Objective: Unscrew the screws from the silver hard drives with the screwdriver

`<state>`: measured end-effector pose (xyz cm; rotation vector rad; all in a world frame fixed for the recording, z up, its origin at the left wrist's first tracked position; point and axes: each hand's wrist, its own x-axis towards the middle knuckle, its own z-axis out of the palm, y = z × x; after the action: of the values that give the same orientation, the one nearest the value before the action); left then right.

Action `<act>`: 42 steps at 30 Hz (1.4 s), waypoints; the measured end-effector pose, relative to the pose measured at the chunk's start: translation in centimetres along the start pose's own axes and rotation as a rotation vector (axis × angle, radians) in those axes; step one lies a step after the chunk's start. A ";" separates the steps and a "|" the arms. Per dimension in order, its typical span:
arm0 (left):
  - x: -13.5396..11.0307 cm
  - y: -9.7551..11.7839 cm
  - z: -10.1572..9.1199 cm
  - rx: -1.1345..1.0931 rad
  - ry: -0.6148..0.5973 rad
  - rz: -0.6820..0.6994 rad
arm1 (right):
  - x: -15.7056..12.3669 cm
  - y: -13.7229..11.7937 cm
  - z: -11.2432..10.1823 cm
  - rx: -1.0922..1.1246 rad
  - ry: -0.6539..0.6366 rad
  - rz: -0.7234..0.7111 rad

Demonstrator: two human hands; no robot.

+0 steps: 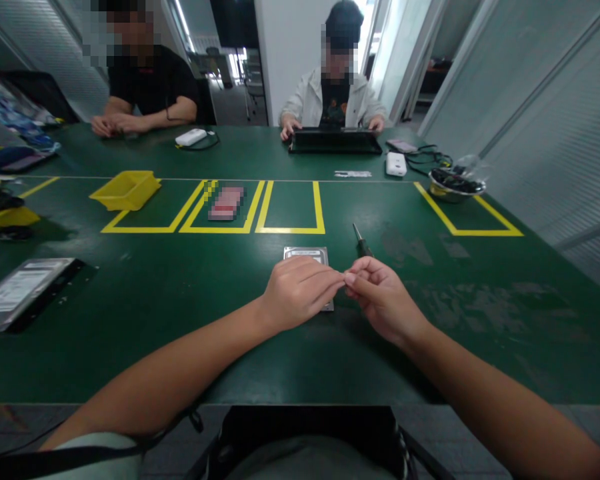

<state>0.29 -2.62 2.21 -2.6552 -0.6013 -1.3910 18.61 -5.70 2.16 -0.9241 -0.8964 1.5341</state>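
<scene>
My left hand (303,288) is over a small silver hard drive (305,252), hiding most of it. Its fingers are pressed together and their tips meet the fingertips of my right hand (380,293). The right thumb and index finger are pinched; whatever lies between the tips of both hands is too small or hidden to name. Just beyond the right hand a screwdriver (363,246) rests on the green table, its shaft pointing away from me and its handle partly covered by the fingers.
A larger drive (25,293) lies at left. Yellow tape frames (290,231) mark the table (205,360), with a yellow bin (127,190) and a pixelated reddish object (226,203) there. A metal bowl (455,193) of dark parts stands right. Two people sit opposite, one holding a black panel (335,141).
</scene>
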 end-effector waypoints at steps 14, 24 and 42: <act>-1.0 -0.6 0.2 0.130 -0.021 0.082 | -0.2 0.8 -0.5 -0.187 -0.007 -0.063; -1.0 -1.0 -0.2 0.015 -0.224 -0.118 | 0.6 0.7 -1.9 -0.661 -0.098 -0.221; -0.3 -0.3 -0.3 0.107 -0.693 0.093 | 0.8 1.4 -2.2 -0.807 -0.078 -0.358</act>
<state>-0.23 -2.53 2.16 -2.9893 -0.5610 -0.3675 19.90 -4.94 -0.11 -1.1755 -1.6945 0.8894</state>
